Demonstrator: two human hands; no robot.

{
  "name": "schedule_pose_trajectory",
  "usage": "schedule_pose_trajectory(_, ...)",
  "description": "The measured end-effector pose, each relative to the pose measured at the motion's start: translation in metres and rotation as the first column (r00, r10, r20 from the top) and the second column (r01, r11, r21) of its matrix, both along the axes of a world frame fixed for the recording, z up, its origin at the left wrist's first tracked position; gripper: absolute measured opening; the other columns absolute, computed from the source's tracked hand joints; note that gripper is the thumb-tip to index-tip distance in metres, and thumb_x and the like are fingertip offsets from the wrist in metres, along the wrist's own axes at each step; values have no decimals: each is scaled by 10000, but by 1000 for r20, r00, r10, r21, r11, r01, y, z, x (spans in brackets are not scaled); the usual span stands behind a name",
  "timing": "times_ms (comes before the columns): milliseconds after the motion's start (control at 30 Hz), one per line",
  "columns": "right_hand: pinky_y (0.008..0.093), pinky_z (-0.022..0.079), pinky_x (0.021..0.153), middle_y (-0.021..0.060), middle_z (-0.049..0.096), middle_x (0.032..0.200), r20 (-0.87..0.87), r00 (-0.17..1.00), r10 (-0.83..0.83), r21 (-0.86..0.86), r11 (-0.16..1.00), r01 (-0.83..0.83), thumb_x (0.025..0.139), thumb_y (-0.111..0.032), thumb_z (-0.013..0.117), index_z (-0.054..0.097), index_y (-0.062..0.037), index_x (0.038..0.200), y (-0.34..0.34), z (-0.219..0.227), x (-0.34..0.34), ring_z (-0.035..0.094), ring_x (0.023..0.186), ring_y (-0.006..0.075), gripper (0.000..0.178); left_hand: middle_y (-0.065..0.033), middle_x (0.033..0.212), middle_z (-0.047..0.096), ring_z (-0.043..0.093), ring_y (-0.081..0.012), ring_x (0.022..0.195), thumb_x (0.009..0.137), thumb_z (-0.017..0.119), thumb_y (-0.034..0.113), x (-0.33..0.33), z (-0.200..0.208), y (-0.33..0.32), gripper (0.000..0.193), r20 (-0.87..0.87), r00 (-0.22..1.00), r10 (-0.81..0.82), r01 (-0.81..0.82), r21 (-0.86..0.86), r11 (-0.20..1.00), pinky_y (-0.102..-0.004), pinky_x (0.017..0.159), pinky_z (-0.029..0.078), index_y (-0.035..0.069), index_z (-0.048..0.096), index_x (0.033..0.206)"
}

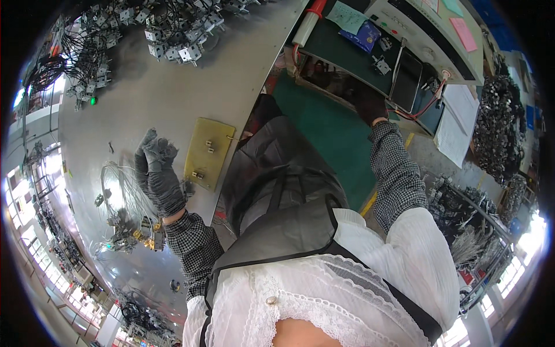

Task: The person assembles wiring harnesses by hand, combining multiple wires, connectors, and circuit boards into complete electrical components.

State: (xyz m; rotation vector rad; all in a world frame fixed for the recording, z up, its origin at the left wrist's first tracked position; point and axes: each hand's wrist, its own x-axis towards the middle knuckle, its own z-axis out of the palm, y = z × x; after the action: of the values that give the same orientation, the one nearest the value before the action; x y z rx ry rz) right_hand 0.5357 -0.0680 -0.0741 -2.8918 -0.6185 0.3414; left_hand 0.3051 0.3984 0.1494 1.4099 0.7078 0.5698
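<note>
My left hand (159,176), in a worn grey glove, is over the metal table beside a yellow board (209,155) with small metal fittings on it. Its fingers are loosely bent and partly apart, and I see nothing held in them. My right hand (368,106), in a dark glove, reaches into the shadowed drawer (326,84) under the dark bench top at the right. Its fingers are lost in the dark, so what they touch is hidden. Thin pale wires (118,176) with brass-coloured parts (151,234) lie left of my left hand.
Wired metal parts (179,43) are heaped at the table's far side. A pale instrument box (428,37), a dark-screened device (407,80), a blue packet (363,36) and a red-and-white handheld tool (308,23) are on the right bench. White papers (457,127) hang at its edge.
</note>
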Motion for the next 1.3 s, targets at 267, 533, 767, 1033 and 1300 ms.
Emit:
schedule_pose_trajectory(267,489,509,981,178,695,1204,35,999,4,158,987,-10,952,-289,662,695,-126,1237,-10,-25,0,645,1097,390,330,-121,1274,683,694,-167,1005,1070,594,217,0,7,-8,339,6,999,-43,42,32,999,-350,854,606,1,628,1330)
schedule_pose_trajectory(533,532,490,1041,221,646,1336,242,963,115,140,978,-152,1004,-294,546,647,-130,1344,-10,-22,-4,631,1182,414,391,-103,1212,705,696,-167,985,1059,616,204,-3,17,-14,345,12,998,-63,63,49,997,-338,832,607,-12,632,1328)
schedule_pose_trajectory(767,499,495,1009,179,655,1277,113,991,74,241,965,-99,997,-227,555,660,-143,1276,18,10,-24,628,1164,391,309,-107,1199,708,697,-168,971,1052,627,187,-4,25,-17,349,60,996,-59,56,63,996,-334,812,603,-23,629,1331)
schedule_pose_trajectory(1033,454,553,914,160,699,1106,234,970,68,566,802,-193,968,-215,624,655,-174,1300,139,83,21,672,1049,385,336,-113,1230,704,703,-170,994,1052,622,185,3,32,-40,361,70,991,-111,104,94,990,-345,841,611,-24,616,1347)
schedule_pose_trajectory(1300,461,556,929,139,716,1167,310,938,154,171,962,-214,938,-467,659,640,-168,1315,136,105,85,678,1118,331,482,-118,1267,690,697,-172,1030,1053,624,211,-13,31,-37,373,34,991,-131,127,89,988,-342,870,610,-13,614,1351)
